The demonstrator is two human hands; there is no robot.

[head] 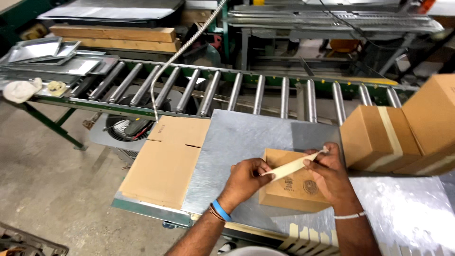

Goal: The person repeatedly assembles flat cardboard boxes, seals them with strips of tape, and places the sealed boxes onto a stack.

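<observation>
Both hands are on one strip of pale paper tape [293, 167], stretched out just above a small cardboard box [290, 189]. The left hand [246, 180] has its fingers pinched shut on the lower left end of the strip, and the right hand [329, 173] has its fingers clamped on the upper right end, so the tape runs at a slant between them, over the top of the box. Can't quite tell if the tape is touching the box top or just hovering over it.

The box sits near the front edge of the galvanized metal surface [246, 137], roughly in the middle of it. A flattened cardboard blank [166, 159] lies on the left edge of the surface, hanging over that side a bit. At the right edge there's a stack of bigger sealed boxes [379, 137], already taped with the same pale strips, just beside the right hand but not touching the small box.

More cut tape strips [310, 237] hang in a row along the front edge of the surface. Behind the back edge runs a roller conveyor [260, 92], with sheet metal pieces [52, 57] piled at its far left end, and a flexible metal conduit [180, 57] drooping across the rollers.
</observation>
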